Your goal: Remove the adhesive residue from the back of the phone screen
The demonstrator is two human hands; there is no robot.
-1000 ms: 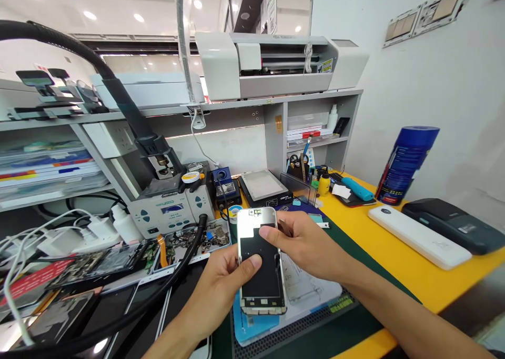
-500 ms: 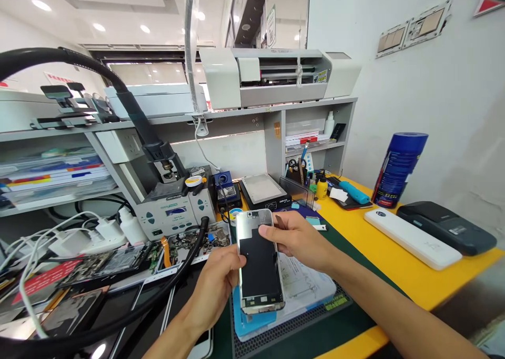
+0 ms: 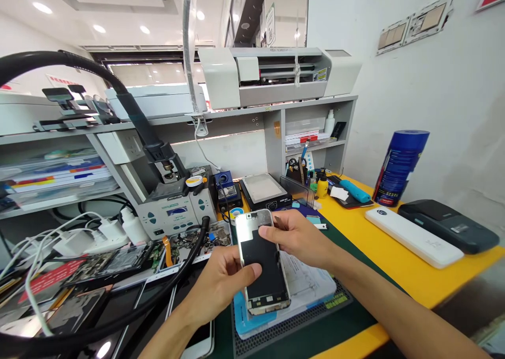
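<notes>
A phone screen [image 3: 263, 259], its black and silver back facing up, is held tilted above the work mat. My left hand [image 3: 224, 277] grips its left edge, the thumb lying on the black back. On the upper right edge my right hand [image 3: 294, 238] is closed, thumb pressed to the back near the silver patch. A small dark thin piece [image 3: 278, 222] shows by the right fingers; its kind is unclear. Beneath the screen lie a blue pad [image 3: 252, 325] and a white printed sheet [image 3: 307, 280]. The screen's front is hidden.
Opened phone parts [image 3: 126, 259] and a black hose [image 3: 158, 301] crowd the left. Behind stand a grey rework station [image 3: 177, 214] and a flat heating plate [image 3: 262, 189]. To the right are a white power bank [image 3: 412, 238], a black device [image 3: 445, 225] and a blue can [image 3: 400, 167].
My left thumb has slid from the screen's left edge inward onto its black back. The screen's lower end has swung slightly right. My right hand keeps nearly the same hold.
</notes>
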